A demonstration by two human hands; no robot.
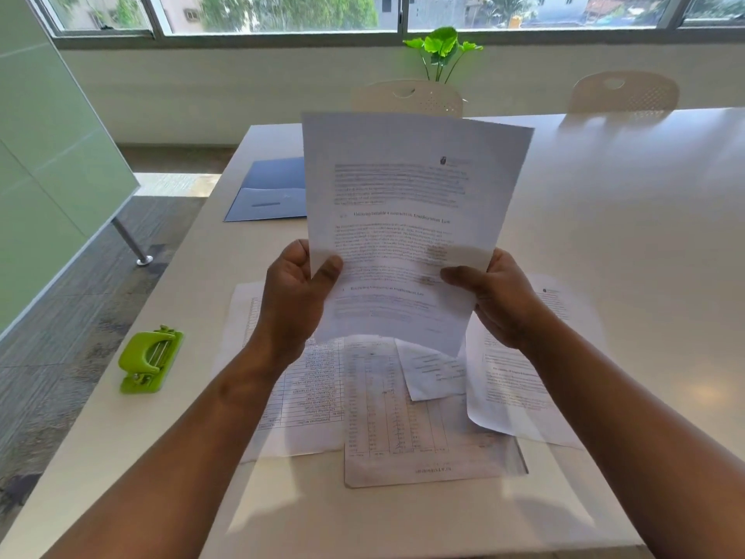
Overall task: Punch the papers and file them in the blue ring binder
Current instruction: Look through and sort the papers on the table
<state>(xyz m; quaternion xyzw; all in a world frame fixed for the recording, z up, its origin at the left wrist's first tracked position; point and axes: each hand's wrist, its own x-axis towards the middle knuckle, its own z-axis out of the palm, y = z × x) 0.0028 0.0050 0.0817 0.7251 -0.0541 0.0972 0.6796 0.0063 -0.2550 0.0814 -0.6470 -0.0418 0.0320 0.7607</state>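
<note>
You have a thin stack of printed papers [407,219] raised upright above the counter [629,219], your left hand [296,294] pinching the lower left edge with the thumb across the front, and your right hand [494,298] pinching the lower right edge the same way; both grips are closed on the sheets. More loose sheets [387,413] lie spread flat on the counter just below your hands, some overlapping. The green hole punch [150,360] sits near the counter's left edge, well apart from the stack, and the blue ring binder [269,190] lies further back, partly hidden behind the raised pages. These pages are light and floppy; held only at the bottom, the top will likely sag or fan apart. I would judge it wiser to keep hold of both side edges, tap the stack square on the counter, then carry it flat toward the punch so the sheets stay aligned.
</note>
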